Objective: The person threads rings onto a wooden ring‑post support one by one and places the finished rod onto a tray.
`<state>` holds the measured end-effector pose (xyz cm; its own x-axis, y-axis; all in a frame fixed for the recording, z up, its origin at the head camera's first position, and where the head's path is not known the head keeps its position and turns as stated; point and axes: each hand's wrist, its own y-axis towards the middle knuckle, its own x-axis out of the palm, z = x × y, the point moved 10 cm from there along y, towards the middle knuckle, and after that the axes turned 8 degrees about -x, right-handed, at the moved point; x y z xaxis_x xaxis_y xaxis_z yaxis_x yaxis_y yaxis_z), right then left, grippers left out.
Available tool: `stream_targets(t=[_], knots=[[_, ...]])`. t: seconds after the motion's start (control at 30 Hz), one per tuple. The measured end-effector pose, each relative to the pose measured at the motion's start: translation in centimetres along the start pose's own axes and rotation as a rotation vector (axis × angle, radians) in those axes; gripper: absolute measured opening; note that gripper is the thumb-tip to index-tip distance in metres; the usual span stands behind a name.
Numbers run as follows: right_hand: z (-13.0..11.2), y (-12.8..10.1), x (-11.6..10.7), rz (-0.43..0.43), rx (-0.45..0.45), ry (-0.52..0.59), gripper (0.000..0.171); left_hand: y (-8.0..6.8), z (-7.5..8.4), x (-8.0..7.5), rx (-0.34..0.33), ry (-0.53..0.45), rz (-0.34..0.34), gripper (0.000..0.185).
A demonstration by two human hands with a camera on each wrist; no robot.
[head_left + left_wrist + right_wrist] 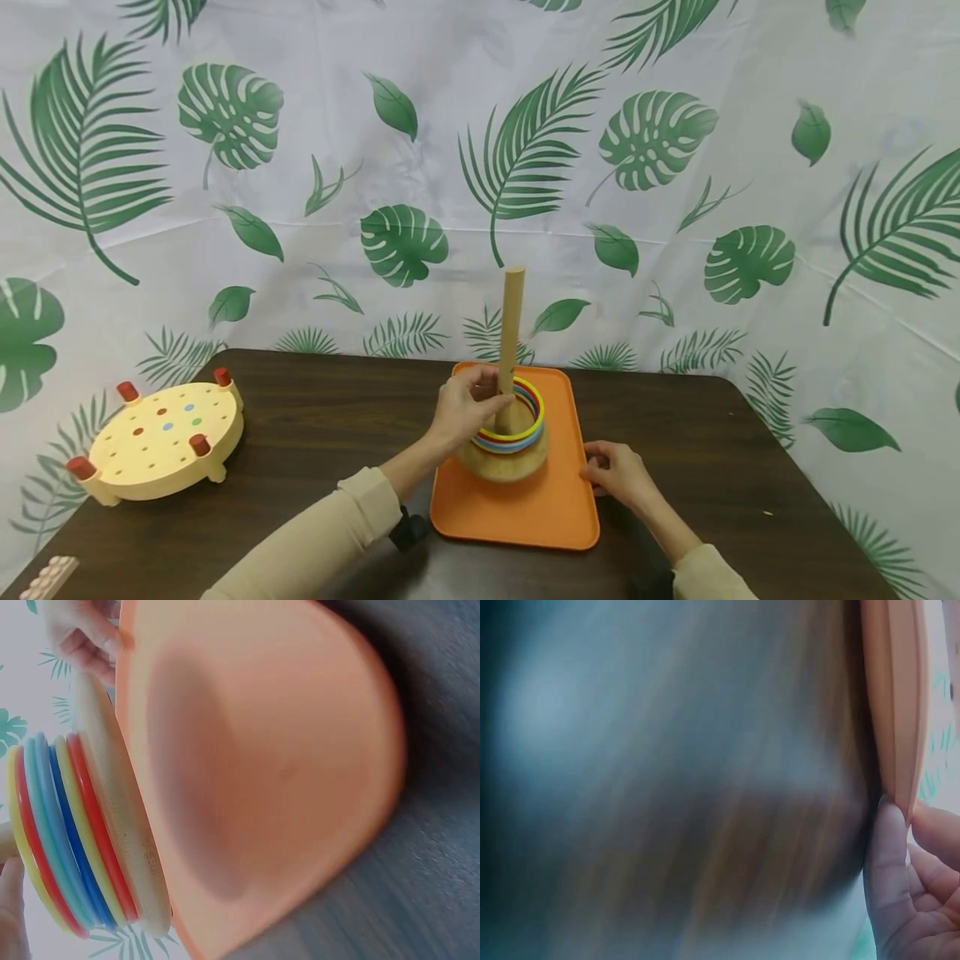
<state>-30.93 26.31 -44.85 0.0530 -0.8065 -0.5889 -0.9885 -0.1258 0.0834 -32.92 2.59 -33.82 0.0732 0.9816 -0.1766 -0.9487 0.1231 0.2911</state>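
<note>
A wooden ring stand (pixel 502 467) with a tall peg (pixel 512 325) sits on an orange tray (pixel 525 508). Several coloured rings (pixel 534 414) are stacked on its base, a yellow one on top. My left hand (pixel 461 408) curls its fingers round the peg just above the rings. The left wrist view shows the rings (pixel 52 825) side-on against the base (pixel 124 817), the tray (pixel 285 750) and one fingertip (pixel 11 907). My right hand (pixel 615 475) pinches the tray's right edge. In the right wrist view, thumb and fingers (pixel 907 900) close on the rim (pixel 900 690).
A round yellow peg board (pixel 161 437) with red pegs and coloured dots stands at the left of the dark wooden table (pixel 337 417). A pale studded block (pixel 48 577) lies at the near left corner. A leaf-patterned cloth (pixel 675 167) hangs behind the table.
</note>
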Motion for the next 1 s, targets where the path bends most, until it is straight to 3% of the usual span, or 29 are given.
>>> stream_targets(t=[0.33, 0.53, 1.0], knots=[[-2.4, 1.1, 2.8, 0.002, -0.041, 0.027, 0.035, -0.2, -1.0, -0.8, -0.025, 0.014, 0.011, 0.023], [-2.8, 1.4, 3.3, 0.000, -0.049, 0.019, 0.035, -0.2, -1.8, -1.1, -0.033, 0.048, 0.017, 0.023], [-2.6, 1.4, 3.7, 0.005, -0.035, 0.021, 0.035, -0.7, -3.0, -1.3, -0.009, 0.008, 0.019, 0.020]])
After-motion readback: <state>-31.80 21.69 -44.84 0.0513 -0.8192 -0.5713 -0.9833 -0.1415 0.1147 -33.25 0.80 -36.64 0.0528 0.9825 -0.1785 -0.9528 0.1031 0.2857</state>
